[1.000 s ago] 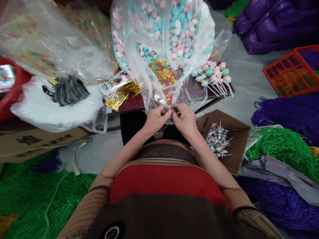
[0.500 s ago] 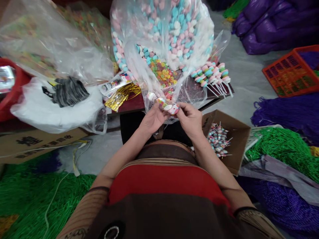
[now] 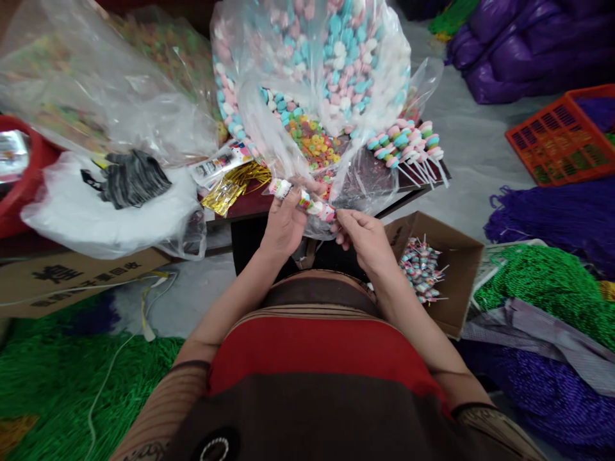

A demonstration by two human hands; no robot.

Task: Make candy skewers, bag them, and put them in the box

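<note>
Now, left hand (image 3: 283, 224): clamped around candy skewer (image 3: 303, 200), likely steadying it.
Right hand (image 3: 366, 235): fingertips pinched on its four-o'clock end.

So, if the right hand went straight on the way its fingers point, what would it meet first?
The right hand would probably meet the near end of the candy skewer in the left hand; depth is unclear.

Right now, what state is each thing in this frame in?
left hand: closed round the candy skewer
right hand: pinching the skewer's lower end
candy skewer: tilted, held in both hands
clear candy bag: open, bulging with candy
cardboard box: open, partly filled with wrapped skewers
gold twist ties: loose pile on the table
</note>
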